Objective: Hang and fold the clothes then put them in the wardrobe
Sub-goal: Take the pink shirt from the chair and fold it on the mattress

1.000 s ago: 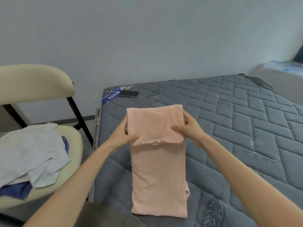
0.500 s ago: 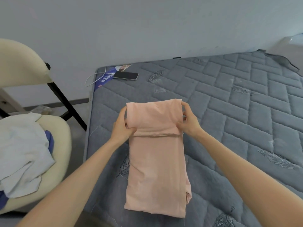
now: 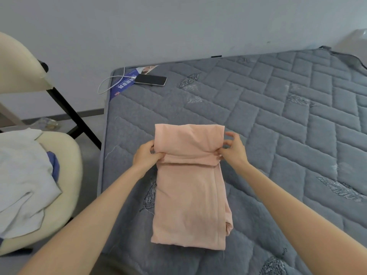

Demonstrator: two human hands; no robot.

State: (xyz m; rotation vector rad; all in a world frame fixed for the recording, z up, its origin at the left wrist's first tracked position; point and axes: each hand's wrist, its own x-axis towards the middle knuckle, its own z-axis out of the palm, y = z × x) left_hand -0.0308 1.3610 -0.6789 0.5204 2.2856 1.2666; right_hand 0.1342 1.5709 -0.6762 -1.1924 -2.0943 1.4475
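A long peach-pink folded cloth garment [image 3: 190, 195] lies flat on the grey quilted mattress [image 3: 278, 120], near its left edge, with the long side running away from the person. The far end of the garment is turned back toward the person, so that a double layer covers about the upper third. The edge of this flap makes a line across the cloth between the two hands.

The left hand [image 3: 146, 155] grips the left end of the flap, with the thumb on top of the cloth and the fingers curled round the fold. The right hand [image 3: 234, 150] pinches the right end of the flap between thumb and forefinger, while its other fingers are lifted and a little spread. Both forearms are bare.

At the far left corner of the mattress lies a dark smartphone [image 3: 151, 80] with a white charging cable [image 3: 110, 83] plugged into it, and the cable loops over the mattress edge. Just beside it there is a blue printed label [image 3: 123, 86] on the corner.

To the left of the bed stands a cream padded folding chair [image 3: 21, 62] with black metal legs. On its seat lies a heap of white clothes [image 3: 23, 175], and a piece of blue fabric [image 3: 54, 164] shows from under them.
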